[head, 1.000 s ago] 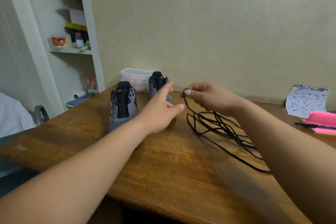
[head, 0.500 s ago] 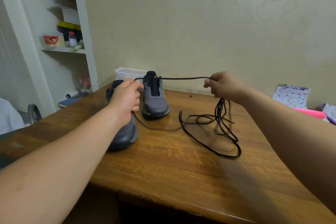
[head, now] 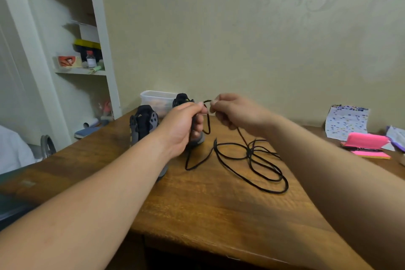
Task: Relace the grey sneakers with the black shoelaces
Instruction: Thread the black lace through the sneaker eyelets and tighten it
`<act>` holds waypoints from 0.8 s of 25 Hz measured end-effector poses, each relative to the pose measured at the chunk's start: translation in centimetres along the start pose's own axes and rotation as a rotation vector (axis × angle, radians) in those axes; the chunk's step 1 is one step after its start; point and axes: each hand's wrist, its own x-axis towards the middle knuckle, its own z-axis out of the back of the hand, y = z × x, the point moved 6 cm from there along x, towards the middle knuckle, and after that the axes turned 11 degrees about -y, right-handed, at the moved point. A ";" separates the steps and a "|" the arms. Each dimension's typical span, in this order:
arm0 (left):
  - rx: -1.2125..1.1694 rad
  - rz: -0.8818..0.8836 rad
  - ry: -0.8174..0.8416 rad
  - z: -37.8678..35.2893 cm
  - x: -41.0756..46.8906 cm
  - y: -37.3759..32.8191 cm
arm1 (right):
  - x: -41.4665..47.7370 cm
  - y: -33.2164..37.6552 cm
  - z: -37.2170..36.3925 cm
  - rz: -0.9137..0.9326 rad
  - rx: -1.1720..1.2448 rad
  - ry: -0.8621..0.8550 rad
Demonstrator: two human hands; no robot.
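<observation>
Our left hand (head: pixel 184 125) and our right hand (head: pixel 238 114) are up close together above the brown wooden table (head: pixel 219 215). Each hand pinches the thin black shoelace (head: pixel 207 123) between thumb and fingertip, near one end. A short loop hangs down between the hands. The rest lies in a messy pile of black cord (head: pixel 249 153) on the table, just under our right wrist.

The near grey sneaker with the black tongue (head: pixel 143 125) stands just left of our left hand. The far grey sneaker (head: pixel 183 99) is partly hidden behind that hand. We see no lace in either shoe, but much of them is hidden.

We think the job right now is to find the tip and pull one lace out of the pile. We should hold the tip tight and pull slowly, so the loops slide out and do not make a knot. If it catches, we stop and shake it loose. Then we pull the near shoe close and start at the lowest holes by the toe.
</observation>
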 end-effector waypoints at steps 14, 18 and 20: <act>-0.208 0.083 0.078 -0.7 -1.0 0.6 | -0.8 0.9 -5.3 0.008 0.461 0.057; -0.140 0.067 -0.017 0.5 -0.8 1.4 | -1.2 0.4 -6.9 -0.107 0.622 0.100; -0.111 0.047 -0.049 1.1 -0.7 1.5 | -1.2 0.2 -7.3 -0.050 0.606 0.083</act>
